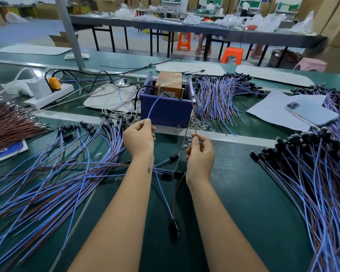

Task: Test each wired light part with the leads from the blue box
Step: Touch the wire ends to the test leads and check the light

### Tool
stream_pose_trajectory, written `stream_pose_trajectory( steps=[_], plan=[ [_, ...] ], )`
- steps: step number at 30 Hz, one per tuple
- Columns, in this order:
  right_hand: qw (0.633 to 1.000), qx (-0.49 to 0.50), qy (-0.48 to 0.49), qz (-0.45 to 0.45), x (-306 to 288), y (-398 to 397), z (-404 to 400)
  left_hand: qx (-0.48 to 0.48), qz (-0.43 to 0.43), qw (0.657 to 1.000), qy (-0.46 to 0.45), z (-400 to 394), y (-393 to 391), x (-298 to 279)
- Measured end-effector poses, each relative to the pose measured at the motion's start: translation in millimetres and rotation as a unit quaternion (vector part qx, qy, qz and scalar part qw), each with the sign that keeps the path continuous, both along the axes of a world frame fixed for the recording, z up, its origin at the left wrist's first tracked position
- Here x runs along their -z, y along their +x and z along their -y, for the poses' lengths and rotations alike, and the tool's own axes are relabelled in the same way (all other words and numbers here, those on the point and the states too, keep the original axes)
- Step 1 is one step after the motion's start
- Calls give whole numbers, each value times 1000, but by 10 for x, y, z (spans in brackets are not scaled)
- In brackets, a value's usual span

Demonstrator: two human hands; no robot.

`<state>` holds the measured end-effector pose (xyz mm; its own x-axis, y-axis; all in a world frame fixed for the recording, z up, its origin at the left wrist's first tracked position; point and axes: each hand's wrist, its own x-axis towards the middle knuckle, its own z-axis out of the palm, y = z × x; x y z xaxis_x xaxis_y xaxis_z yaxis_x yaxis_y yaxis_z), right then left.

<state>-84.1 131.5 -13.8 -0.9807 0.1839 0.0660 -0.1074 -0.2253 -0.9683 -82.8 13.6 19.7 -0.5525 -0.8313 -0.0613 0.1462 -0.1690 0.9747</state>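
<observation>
Two hands up at 12 o'clock of the green bench, just before the blue box. Left hand pinches the blue lead rising to the box; right hand pinches the brown lead. Light part hangs at 6 o'clock, its two wires running up to each hand. Advice: press bare ends firmly together, keep the two leads apart, watch the part for a glow. Untested bundles lie at 9 and 3 o'clock.
</observation>
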Motion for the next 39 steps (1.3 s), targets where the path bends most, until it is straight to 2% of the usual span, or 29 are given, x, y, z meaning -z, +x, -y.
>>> stream_pose_trajectory(
  steps=[5,20,29,39],
  plan=[
    [1000,-5,13,6,0,-23,20,8,14,1000,-9,7,-23,18],
    [1000,2,22,5,-13,-20,35,-87,-15,995,56,-14,-73,16],
    [999,-6,37,1,4,-20,25,-21,11,999,31,22,-112,-4],
    [998,-12,53,6,24,-24,36,11,30,999,-10,-30,-96,48]
  ],
)
